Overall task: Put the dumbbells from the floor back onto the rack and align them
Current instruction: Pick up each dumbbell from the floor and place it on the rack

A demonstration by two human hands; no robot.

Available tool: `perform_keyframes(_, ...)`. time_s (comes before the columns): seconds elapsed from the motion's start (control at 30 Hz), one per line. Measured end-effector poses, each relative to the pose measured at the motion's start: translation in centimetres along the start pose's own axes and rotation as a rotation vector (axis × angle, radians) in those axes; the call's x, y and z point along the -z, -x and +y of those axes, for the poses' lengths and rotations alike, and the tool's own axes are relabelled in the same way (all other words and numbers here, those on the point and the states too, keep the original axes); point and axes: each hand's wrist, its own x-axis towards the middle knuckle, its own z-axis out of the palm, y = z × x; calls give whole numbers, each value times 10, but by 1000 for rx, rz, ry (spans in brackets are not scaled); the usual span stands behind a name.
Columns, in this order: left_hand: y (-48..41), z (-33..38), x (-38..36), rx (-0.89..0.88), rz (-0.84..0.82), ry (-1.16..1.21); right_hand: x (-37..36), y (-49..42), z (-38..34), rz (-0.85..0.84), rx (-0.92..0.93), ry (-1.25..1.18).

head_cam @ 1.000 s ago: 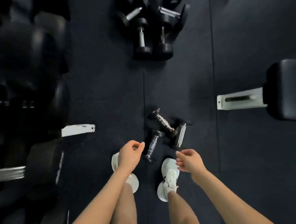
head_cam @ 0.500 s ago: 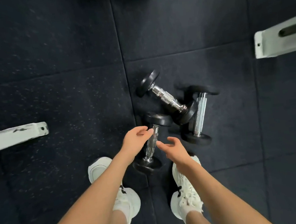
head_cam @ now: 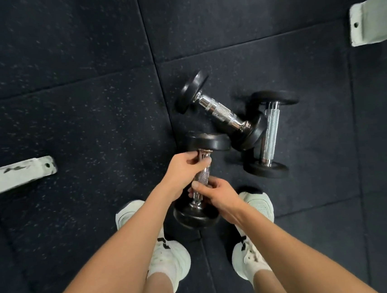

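Fingers (head_cam: 197,162) of the left hand (head_cam: 183,171) curl round the upper end of the knurled handle of the nearest dumbbell (head_cam: 207,143), just under its far head. The right hand (head_cam: 218,192) wraps the lower end of the same handle, thumb laid across the steel. That dumbbell sits between the two white shoes (head_cam: 167,255), its near head low by the toes; whether it is clear of the rubber floor (head_cam: 79,124) I cannot tell.

A second dumbbell (head_cam: 219,110) lies aslant just beyond, its lower head close against the held one's far head and against a third dumbbell (head_cam: 270,129) on the right. In my judgement little of the task is done for this cluster. None of the three is racked and no rack is in view, so lifting, carrying, placing and aligning are all left.

Open floor spreads left and ahead. A white metal foot (head_cam: 18,175) juts in from the left edge and another foot (head_cam: 374,18) from the upper right. Both are well apart from the hands, but they are edges to mind when turning.
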Motion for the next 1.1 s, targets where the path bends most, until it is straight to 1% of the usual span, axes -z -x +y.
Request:
perform_keyframes(0.13, 57, 36, 5, -18, 81, 136, -15, 63, -38, -12, 53, 111)
perform_keyframes(0.27, 140, 83, 14, -23, 179, 260, -38, 150, -88, -32, 83, 251)
perform_keyframes(0.53, 350, 199, 32, -140, 335, 420, -98, 359, -197, -162, 164, 492)
perform_keyframes(0.67, 454, 248, 41, -225, 431, 505, -131, 461, -241, -225, 222, 621)
perform_keyframes(0.87, 582, 287, 63, -326, 600, 685, -191, 577, -287, -294, 344, 864)
perform_keyframes(1.1, 694, 302, 130, -515, 769, 841, -301, 655, -319, -386, 529, 1119)
